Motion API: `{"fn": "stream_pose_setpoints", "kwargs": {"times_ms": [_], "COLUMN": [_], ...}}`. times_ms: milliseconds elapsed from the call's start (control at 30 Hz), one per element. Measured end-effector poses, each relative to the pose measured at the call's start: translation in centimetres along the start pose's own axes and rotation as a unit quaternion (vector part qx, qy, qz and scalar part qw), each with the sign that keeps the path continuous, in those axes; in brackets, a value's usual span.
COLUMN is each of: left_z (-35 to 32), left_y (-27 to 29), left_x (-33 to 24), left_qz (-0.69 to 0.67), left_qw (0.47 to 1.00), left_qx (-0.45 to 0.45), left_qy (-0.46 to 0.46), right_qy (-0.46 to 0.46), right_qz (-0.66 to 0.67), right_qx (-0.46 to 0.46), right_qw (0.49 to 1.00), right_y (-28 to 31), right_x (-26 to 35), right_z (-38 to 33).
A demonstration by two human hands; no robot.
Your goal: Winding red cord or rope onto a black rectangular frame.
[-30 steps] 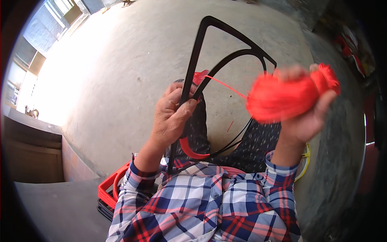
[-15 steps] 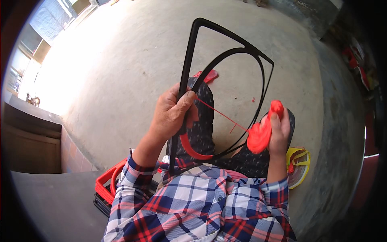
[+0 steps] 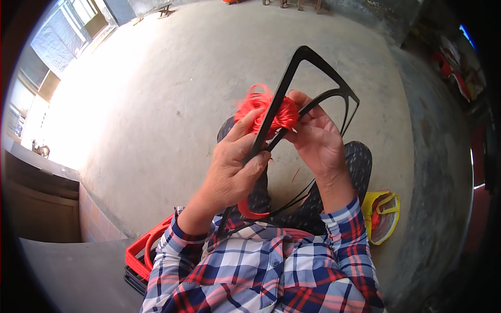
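A black frame (image 3: 284, 86) with straight outer bars and a curved inner ring stands tilted over my lap. My left hand (image 3: 235, 161) grips its left bar, index finger reaching onto a bundle of red cord (image 3: 284, 115). That bundle sits in the gap between outer bar and ring, loops sticking out on the left side. My right hand (image 3: 321, 138) pinches the bundle's right side, beside the ring. Low on the ring, a stretch of red wrapping (image 3: 251, 210) covers the black. The fingertips behind the bar are partly hidden.
Red and black frames (image 3: 140, 255) lie stacked at my left on a grey surface (image 3: 73, 266). A yellow-edged bag (image 3: 383, 216) with red material stands on the floor at my right. Wooden stool legs (image 3: 308, 5) show at the far edge.
My right hand has carried the red cord bundle up and left, from outside the ring into the gap by my left hand. The frame has tilted further right.
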State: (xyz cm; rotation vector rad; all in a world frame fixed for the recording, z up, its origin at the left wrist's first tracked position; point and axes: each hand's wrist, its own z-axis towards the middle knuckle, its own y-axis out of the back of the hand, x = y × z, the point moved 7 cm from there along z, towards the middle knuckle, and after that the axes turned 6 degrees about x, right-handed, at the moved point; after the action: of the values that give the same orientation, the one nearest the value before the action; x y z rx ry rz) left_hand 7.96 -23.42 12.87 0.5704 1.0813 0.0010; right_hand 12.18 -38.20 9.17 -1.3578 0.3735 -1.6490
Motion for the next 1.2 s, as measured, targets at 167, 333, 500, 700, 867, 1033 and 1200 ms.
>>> {"fn": "stream_pose_setpoints", "kwargs": {"times_ms": [167,333,500,700,867,1033,1200], "left_z": [-0.5,-1.6,-0.9,-1.0,-1.1,-1.6,-1.7], "left_y": [1.1,2.0,1.1,1.1,1.5,2.0,1.9], "left_x": [0.9,1.7,1.2,1.4,1.6,2.0,1.5], "left_qz": [-0.032,-0.047,-0.029,-0.082,-0.076,-0.038,0.003], "left_qw": [0.998,0.995,0.998,0.994,0.992,0.995,0.997], "left_qx": [-0.060,-0.081,-0.059,-0.062,-0.071,-0.081,-0.080], "left_qy": [0.005,0.030,0.019,0.046,0.065,0.042,0.019], "right_qy": [-0.076,0.131,0.131,0.119,0.097,0.044,0.163], "right_qz": [-0.167,-0.062,-0.039,-0.001,0.036,0.100,-0.299], "right_qx": [-0.137,0.077,0.155,0.225,0.327,0.479,0.119], "right_qw": [0.973,0.987,0.978,0.967,0.939,0.871,0.933], "right_y": [3.2,-11.6,-12.8,-13.5,-14.7,-16.5,-5.5], "right_x": [1.2,6.6,7.1,7.2,7.3,6.6,6.7], "right_z": [-3.6,-5.9,-6.1,-5.0,-5.2,-6.6,-5.3]}}
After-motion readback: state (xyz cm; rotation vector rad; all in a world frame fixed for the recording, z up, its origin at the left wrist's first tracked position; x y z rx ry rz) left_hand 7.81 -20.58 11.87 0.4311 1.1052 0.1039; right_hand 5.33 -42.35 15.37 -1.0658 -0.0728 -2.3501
